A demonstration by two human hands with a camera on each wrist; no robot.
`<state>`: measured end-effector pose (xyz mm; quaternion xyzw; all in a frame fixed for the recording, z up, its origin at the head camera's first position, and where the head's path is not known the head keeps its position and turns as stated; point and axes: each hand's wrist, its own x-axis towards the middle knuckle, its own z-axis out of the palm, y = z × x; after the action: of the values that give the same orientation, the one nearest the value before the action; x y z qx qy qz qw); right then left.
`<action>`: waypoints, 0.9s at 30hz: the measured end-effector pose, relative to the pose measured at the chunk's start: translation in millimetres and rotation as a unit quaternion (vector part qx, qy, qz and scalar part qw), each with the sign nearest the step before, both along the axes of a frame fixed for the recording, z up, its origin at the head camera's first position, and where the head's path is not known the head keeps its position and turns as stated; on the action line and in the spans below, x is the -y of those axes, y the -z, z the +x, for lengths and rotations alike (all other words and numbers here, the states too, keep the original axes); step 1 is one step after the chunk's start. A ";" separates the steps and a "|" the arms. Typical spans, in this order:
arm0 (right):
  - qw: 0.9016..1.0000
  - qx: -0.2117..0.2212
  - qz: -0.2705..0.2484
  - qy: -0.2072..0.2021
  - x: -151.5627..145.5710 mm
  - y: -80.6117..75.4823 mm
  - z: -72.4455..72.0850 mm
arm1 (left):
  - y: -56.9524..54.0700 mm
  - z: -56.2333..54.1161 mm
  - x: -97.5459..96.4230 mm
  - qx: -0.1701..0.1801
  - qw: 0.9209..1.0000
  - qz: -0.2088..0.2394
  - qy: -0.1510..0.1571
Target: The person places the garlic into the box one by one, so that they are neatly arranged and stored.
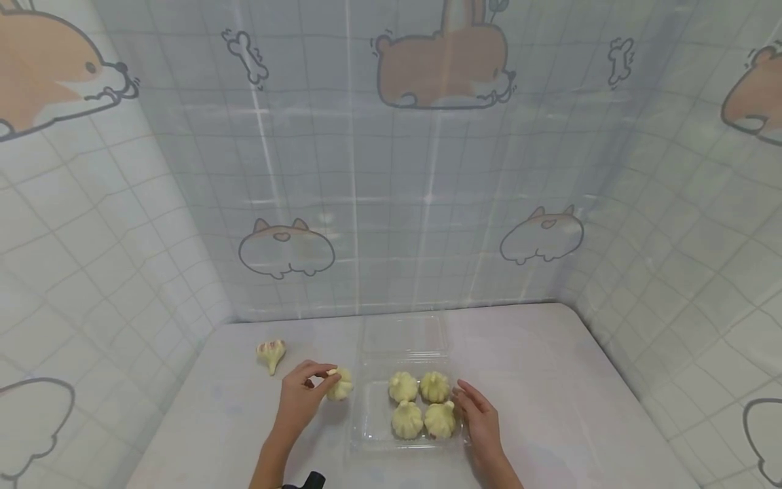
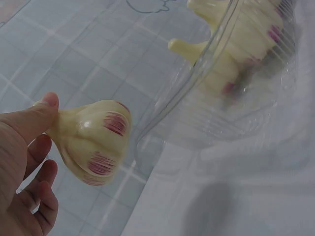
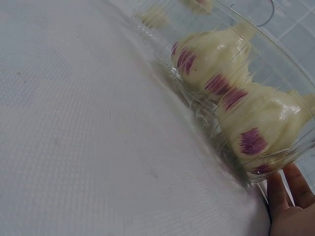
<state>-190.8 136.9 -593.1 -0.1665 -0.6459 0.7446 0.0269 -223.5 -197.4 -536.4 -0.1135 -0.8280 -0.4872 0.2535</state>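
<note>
My left hand (image 1: 298, 402) pinches a pale garlic bulb (image 1: 341, 387) by its stem between thumb and fingertips, just left of a clear plastic box (image 1: 371, 421). In the left wrist view this bulb (image 2: 98, 140) shows purple streaks on its rounded end, which faces the box wall. Several garlic bulbs (image 1: 406, 420) stand grouped in the right part of the box, stems up. Beside the box's right wall is my right hand (image 1: 482, 422), its fingers extended. The right wrist view has those fingers (image 3: 276, 194) at the outside of the wall, close to a bulb (image 3: 261, 128).
Another garlic bulb (image 1: 271, 354) lies on the white tabletop (image 1: 537, 380) at the far left. The box's clear lid (image 1: 404, 334) is folded back toward the rear wall. Printed, tile-patterned curtains (image 1: 397, 170) enclose the table at the back and both sides.
</note>
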 end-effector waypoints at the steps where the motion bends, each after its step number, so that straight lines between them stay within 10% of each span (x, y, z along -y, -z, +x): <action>1: 1.000 -0.002 0.001 -0.001 0.0 0.2 0.1 | 0.3 -0.3 -2.1 -0.001 1.000 0.000 0.002; 27: 1.000 0.008 -0.004 0.005 -1.3 0.7 -1.9 | 8.1 -12.2 -48.2 -0.026 0.998 -0.025 0.054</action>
<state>-192.6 138.2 -593.8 -0.1761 -0.6420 0.7458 0.0249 -235.7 -149.1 -544.5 -0.1769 -0.8254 -0.4765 0.2458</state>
